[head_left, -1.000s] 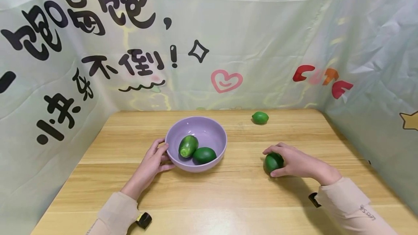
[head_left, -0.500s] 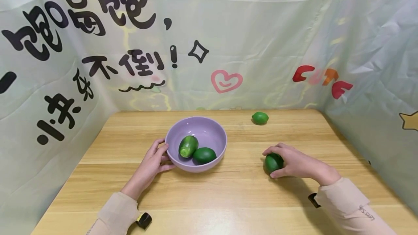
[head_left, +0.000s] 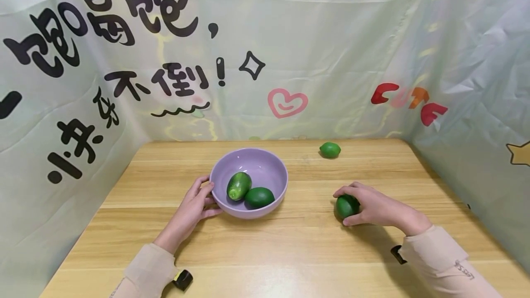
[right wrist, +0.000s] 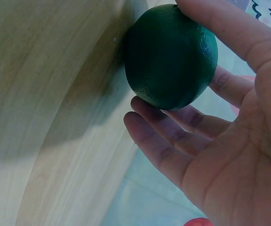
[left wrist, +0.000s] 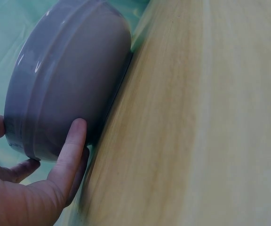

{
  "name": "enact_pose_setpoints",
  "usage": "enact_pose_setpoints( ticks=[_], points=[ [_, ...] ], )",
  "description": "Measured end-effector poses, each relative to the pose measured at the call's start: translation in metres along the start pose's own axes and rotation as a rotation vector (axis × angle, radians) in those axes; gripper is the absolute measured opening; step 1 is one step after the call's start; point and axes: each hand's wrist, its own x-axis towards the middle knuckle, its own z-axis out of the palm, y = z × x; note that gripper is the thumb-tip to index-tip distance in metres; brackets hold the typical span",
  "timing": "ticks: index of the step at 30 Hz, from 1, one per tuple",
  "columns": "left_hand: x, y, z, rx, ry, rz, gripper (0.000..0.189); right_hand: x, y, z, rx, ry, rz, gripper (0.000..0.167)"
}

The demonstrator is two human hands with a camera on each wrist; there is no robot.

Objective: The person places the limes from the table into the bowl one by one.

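A purple bowl [head_left: 273, 169] stands on the table with two fruits inside. One is a green oblong fruit [head_left: 239, 186] with a pale end; the other is a dark green oval fruit [head_left: 259, 197]. My left hand [head_left: 194, 203] rests against the bowl's left outer side, its fingers spread at the rim and wall; the left wrist view shows a finger [left wrist: 69, 150] lying along the wall. On the right, my right hand [head_left: 374, 206] pinches a dark green avocado-like fruit [right wrist: 171, 61] between thumb and fingers, low at the table surface.
A smaller bright green lime [head_left: 330, 150] lies near the table's back edge. Printed cloth [head_left: 331, 59] walls the wooden table [head_left: 269, 252] at the back and sides. Each wrist wears a pale cuff, with a small black device [head_left: 182, 279] visible by the left one.
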Motion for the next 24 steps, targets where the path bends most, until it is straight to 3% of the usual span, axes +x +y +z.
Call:
enact_pose_setpoints(
  ticks=[24],
  points=[
    [0.003, 0.0011, 0.0028, 0.001, 0.016, -0.001, 0.046, 0.0046, 0.0043, -0.0061, -0.011, -0.008, -0.001, 0.062]
  ],
)
